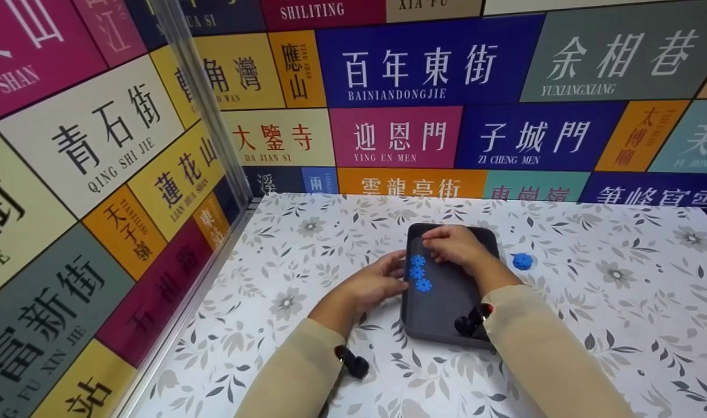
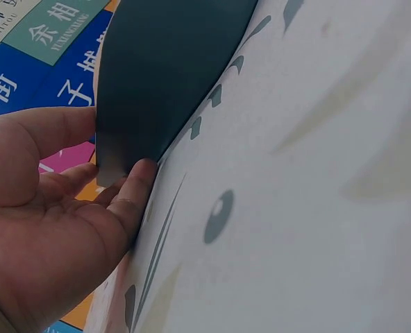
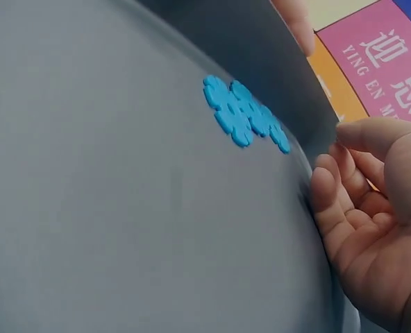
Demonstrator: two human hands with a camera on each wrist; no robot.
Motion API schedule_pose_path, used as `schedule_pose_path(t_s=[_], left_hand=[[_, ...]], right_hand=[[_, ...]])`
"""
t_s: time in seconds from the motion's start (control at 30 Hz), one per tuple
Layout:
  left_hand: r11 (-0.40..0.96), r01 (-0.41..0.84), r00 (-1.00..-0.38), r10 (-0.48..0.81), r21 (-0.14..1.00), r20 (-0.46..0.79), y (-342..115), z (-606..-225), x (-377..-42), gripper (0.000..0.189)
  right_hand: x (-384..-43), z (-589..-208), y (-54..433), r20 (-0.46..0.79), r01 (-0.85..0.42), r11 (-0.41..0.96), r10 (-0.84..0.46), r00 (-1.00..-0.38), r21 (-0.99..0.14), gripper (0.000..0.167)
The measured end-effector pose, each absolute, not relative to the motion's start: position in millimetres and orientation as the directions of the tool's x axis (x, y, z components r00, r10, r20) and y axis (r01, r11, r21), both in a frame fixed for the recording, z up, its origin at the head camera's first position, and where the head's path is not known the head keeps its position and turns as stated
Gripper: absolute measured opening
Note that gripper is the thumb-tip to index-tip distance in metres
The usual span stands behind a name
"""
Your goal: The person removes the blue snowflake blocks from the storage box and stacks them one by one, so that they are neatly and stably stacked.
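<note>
A dark grey rectangular tray [image 1: 446, 313] lies on the patterned tabletop. Blue flower-shaped plastic pieces [image 1: 420, 273] form a row along its left inner side; the right wrist view shows these notched discs [image 3: 233, 121] overlapping. My left hand [image 1: 377, 284] rests at the tray's left side; its thumb and spread fingers touch the outer wall [image 2: 178, 62]. Over the tray's far left corner is my right hand [image 1: 455, 249], thumb and forefinger tips brought together, other fingers bent. In the right wrist view that hand [image 3: 379, 208] overlaps the tray rim; I cannot tell whether its fingertips pinch anything.
A rounded, knobbly blue piece [image 1: 522, 261] sits on the tabletop [image 1: 591, 325] just right of the tray. Walls covered in coloured street-name panels [image 1: 429, 69] rise at the back and left. Small dark cameras [image 1: 353, 363] are worn at both sleeves.
</note>
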State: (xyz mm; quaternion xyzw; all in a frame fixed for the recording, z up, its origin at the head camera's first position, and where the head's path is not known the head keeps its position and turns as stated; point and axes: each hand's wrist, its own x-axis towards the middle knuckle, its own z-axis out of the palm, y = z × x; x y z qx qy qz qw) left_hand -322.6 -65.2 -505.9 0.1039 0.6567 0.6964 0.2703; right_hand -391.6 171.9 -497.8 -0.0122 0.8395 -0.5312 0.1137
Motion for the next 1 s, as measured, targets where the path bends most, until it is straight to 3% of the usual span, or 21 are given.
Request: schedule_pose_path(t_s=[0.27, 0.73, 1.0], left_hand=[[0.006, -0.254, -0.826, 0.519, 0.967, -0.22, -65.1, -506.3, -325.5, 0.086], [-0.014, -0.243, -0.828, 0.523, 0.97, -0.199, -64.7, -508.0, -324.8, 0.085], [-0.007, -0.246, -0.83, 0.519, 0.969, -0.207, -64.9, -507.0, -324.3, 0.085]], right_hand=[[-391.4, -503.6, 172.9, -0.136, -0.021, 0.572, -0.23, -0.964, -0.82, 0.036], [-393.2, -506.0, 173.0, -0.045, -0.242, 0.673, -0.379, -0.924, -0.699, 0.039], [-394.0, -506.3, 170.9, -0.046, -0.256, 0.702, -0.38, -0.924, -0.664, 0.035]])
